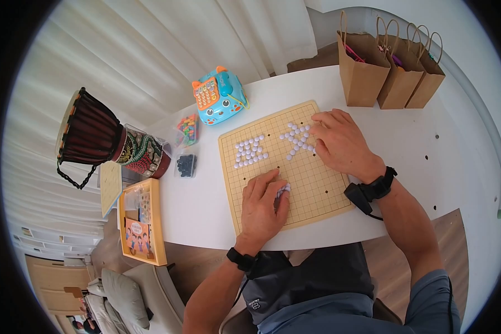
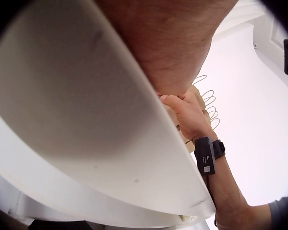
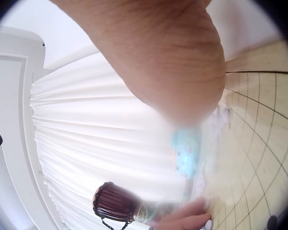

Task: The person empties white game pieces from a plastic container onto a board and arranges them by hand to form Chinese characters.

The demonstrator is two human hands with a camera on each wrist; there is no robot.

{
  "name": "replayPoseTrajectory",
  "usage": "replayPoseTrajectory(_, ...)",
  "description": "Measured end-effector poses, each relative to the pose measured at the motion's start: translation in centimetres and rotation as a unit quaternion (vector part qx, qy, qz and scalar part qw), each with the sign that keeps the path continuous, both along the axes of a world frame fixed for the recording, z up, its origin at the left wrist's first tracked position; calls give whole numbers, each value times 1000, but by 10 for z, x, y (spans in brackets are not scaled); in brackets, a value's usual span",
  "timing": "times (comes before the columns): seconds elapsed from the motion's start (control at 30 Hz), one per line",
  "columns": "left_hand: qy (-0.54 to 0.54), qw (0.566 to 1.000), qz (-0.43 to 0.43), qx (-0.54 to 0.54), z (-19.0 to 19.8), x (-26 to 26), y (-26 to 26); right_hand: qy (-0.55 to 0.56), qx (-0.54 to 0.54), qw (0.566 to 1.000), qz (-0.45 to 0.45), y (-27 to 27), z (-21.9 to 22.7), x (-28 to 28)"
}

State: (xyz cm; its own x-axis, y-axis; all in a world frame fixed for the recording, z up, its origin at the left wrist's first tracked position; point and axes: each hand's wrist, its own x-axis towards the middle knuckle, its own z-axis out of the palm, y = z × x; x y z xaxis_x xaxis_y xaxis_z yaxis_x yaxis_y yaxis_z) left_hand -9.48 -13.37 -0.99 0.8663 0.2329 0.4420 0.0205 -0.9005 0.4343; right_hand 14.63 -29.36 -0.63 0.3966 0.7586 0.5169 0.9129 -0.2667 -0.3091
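White pieces form two groups on the wooden grid board (image 1: 300, 206): a blocky pattern (image 1: 250, 151) at the left and a crossing pattern (image 1: 298, 138) at the upper right. My left hand (image 1: 263, 210) rests low on the board, its fingers curved round a small cluster of white pieces (image 1: 284, 188). At the right end of the crossing pattern, the fingertips of my right hand (image 1: 342, 142) are lowered to the board; whether they pinch a piece is hidden. In the right wrist view, white pieces (image 3: 209, 224) lie beside the left hand's fingers (image 3: 187, 221).
A blue toy phone (image 1: 221, 97) stands behind the board. Left of it are boxes of coloured pieces (image 1: 187, 129) and dark pieces (image 1: 186, 166), a drum (image 1: 94, 131) and a wooden tray (image 1: 160, 222). Paper bags (image 1: 363, 72) stand at the back right.
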Motion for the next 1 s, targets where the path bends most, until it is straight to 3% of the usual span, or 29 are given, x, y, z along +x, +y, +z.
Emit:
replayPoseTrajectory(0.17, -5, 1000, -2, -2, -1, 0, 0, 9, 23, 999, 25, 4, -1, -1)
replayPoseTrajectory(0.37, -4, 1000, -2, 0, -2, 0, 1, 29, 48, 983, 175, 10, 5, -20)
replayPoseTrajectory(0.43, 1, 1000, 3, -8, -4, 0, 0, 25, -4, 970, 240, 11, 6, -31)
replayPoseTrajectory(0.87, -6, 999, 13, -33, -7, -2, 0, 44, 5, 964, 261, 18, -2, -52)
replayPoseTrajectory(1.0, -6, 999, 12, -31, -6, -1, 0, 3, -21, 971, 239, 19, 0, -55)
